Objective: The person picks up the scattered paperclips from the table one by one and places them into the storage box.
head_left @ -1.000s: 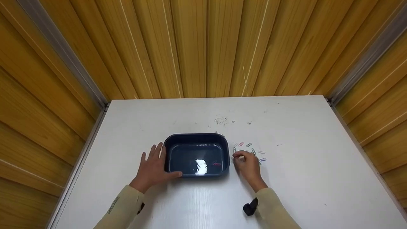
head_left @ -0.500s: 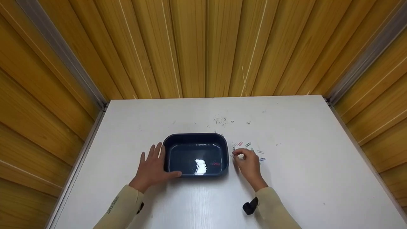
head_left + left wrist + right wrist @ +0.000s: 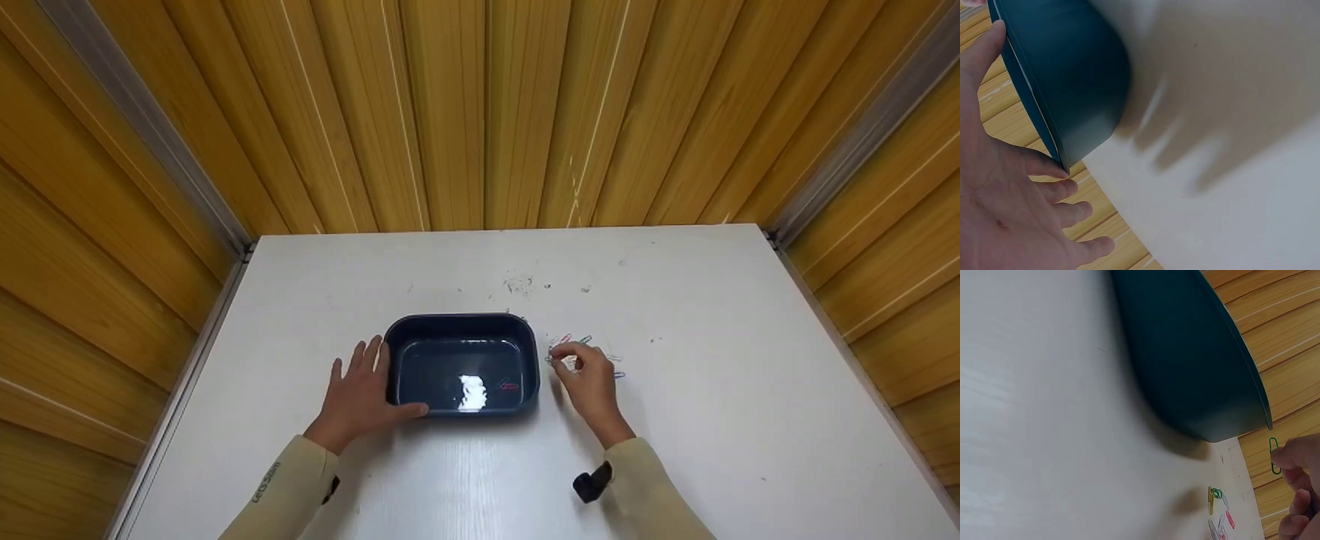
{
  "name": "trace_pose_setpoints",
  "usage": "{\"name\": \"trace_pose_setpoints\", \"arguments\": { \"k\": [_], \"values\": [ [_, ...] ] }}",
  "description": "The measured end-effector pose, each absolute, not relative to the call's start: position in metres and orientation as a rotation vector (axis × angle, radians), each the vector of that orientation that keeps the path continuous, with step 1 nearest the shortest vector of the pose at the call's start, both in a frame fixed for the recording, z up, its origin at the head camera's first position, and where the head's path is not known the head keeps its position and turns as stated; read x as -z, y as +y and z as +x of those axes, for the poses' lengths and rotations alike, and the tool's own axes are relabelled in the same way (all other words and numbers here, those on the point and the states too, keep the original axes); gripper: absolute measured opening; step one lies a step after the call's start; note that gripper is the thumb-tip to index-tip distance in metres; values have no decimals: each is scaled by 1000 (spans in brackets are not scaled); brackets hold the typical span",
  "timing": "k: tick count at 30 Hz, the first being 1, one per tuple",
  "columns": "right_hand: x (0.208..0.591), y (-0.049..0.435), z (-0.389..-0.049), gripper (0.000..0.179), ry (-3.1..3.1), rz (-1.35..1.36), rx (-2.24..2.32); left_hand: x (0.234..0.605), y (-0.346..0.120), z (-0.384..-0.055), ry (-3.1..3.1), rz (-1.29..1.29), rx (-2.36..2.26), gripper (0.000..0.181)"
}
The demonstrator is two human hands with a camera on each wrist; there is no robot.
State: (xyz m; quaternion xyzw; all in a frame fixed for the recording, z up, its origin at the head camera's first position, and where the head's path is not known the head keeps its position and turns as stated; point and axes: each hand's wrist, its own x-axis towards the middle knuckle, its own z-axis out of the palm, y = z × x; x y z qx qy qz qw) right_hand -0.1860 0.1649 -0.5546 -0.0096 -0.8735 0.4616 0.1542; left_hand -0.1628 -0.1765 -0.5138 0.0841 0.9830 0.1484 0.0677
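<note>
A dark blue rectangular basin stands on the white table, with a red paper clip on its floor near the right end. My left hand rests against the basin's left side, fingers straight; its thumb lies on the front rim. Just right of the basin, my right hand pinches a green paper clip between thumb and forefinger, raised above the table. Loose paper clips lie below and around that hand, among them a blue one and a yellow one; the hand hides some of them.
The white table has small dark marks behind the basin. Yellow wood-patterned panels rise at the back and both sides. A black wrist device hangs by the right sleeve.
My right hand has come up slightly from the scattered clips, with a green paper clip pinched at its fingertips. The left hand and the basin stay in place.
</note>
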Motion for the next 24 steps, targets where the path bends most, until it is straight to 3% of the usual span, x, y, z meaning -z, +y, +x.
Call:
{"name": "trace_pose_setpoints", "arguments": {
  "k": [24],
  "values": [
    [537, 145, -184, 15, -2429, 93, -1332, 513, -176, -162, 2941, 228, -455, 122]
  ]
}}
